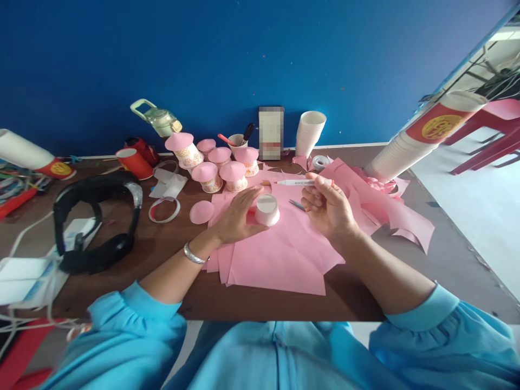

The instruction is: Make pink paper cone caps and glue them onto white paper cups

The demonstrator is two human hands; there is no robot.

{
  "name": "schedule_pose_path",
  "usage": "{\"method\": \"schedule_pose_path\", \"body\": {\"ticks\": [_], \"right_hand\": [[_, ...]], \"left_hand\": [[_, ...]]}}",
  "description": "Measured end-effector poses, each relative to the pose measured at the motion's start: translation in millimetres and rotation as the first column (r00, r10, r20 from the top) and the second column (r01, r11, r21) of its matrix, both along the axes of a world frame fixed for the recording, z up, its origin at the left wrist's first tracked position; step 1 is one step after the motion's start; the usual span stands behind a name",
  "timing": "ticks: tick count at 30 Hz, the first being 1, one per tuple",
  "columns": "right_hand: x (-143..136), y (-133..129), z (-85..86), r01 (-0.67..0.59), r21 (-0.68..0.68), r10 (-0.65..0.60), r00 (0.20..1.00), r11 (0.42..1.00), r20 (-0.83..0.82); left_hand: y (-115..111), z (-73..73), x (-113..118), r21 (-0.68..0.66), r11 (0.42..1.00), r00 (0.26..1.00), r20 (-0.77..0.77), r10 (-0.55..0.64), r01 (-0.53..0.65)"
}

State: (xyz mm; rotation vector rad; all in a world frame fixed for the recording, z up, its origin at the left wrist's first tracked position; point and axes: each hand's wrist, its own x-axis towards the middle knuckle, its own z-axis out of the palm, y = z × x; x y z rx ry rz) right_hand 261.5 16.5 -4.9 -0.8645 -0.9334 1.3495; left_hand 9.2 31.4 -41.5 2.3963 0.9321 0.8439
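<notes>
White cup (268, 212) stands upside down over pink paper (280, 265) in the head view, held by the left hand (239, 216), thumb on its near side, fingers curved around the far-left. Right of it, the right hand (328, 206) pinches a white marker (294, 183), tip leftward, beyond the cup.

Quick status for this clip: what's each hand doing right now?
Left hand: curved around the upturned white cup; firm grip cannot be told.
Right hand: closed, holding a white marker.
</notes>
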Motion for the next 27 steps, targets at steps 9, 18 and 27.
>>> {"method": "schedule_pose_path", "body": {"ticks": [9,18,27], "right_hand": [[-4,-7,5.6,0.008,0.026,-0.007,0.998,1.0,-0.065],[-13,-16,-10.3,0.1,0.234,-0.154,0.962,0.967,0.226],[-27,-30,-37.7,-0.223,0.576,-0.304,0.673,0.786,0.675]], "left_hand": [[-10,12.1,6,-0.408,0.913,0.815,0.522,0.251,-0.019],[-25,15.5,14,-0.716,0.567,0.606,0.676,0.42,0.406],[-32,-1.6,19,-0.668,0.525,0.611,0.728,0.312,0.528]]}}
